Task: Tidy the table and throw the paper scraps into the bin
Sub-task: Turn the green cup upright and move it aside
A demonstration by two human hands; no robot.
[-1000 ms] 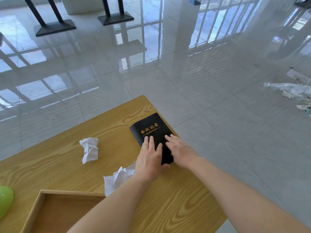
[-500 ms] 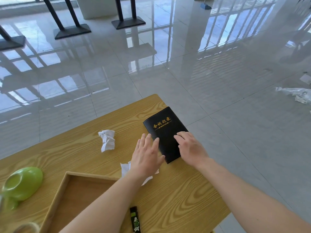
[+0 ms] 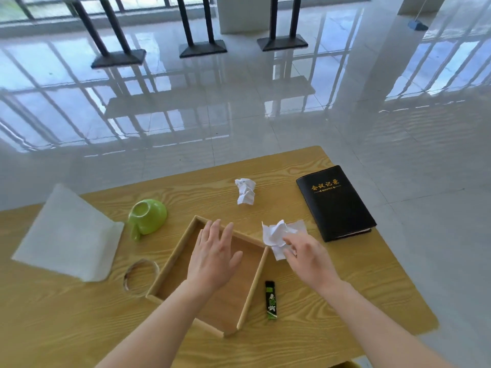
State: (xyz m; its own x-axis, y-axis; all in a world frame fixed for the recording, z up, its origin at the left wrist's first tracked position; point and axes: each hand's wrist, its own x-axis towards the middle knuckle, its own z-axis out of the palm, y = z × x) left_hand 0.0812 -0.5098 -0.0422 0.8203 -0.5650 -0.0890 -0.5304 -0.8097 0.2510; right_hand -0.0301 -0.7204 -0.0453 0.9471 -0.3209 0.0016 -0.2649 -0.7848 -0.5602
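Note:
Two crumpled white paper scraps lie on the wooden table (image 3: 305,301): one scrap (image 3: 245,191) towards the far edge, another scrap (image 3: 277,235) beside the tray's right corner. My right hand (image 3: 308,257) hovers at the near scrap, fingers spread and touching its lower edge, holding nothing. My left hand (image 3: 215,254) is open, palm down, above the shallow wooden tray (image 3: 253,288). A black notebook (image 3: 336,203) with gold lettering lies flat at the table's right side. No bin is in view.
A green cup (image 3: 147,217) lies tipped on its side left of the tray. A white sheet (image 3: 66,235) covers the far left. A clear tape ring (image 3: 140,273) sits by the tray's left wall. A black-and-green sachet (image 3: 271,300) lies right of the tray.
Both hands have left the black notebook and drawn back: the left over the tray, the right to the near scrap. The view has swung left, showing the cup, sheet and tape ring.

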